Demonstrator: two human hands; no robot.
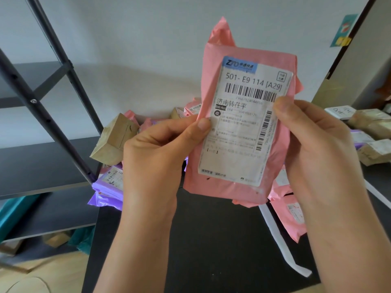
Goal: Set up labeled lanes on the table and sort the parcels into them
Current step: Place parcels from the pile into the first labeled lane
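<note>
A pink parcel (239,132) with a white shipping label facing me is held upright above the black table (211,240). My left hand (156,151) pinches its left edge, thumb on the label. Its right edge is held by my right hand (313,144), thumb near the barcode. A white tape strip (279,235) runs along the table as a lane line. More pink parcels (289,216) lie to the right of the strip. A white handwritten card (340,112) sits at the far right.
A heap of purple bags (108,187), a brown box (112,142) and pink bags lies at the table's far left. Brown-wrapped parcels (374,142) lie at the right. A dark metal shelf rack (42,102) stands on the left. The white wall is behind.
</note>
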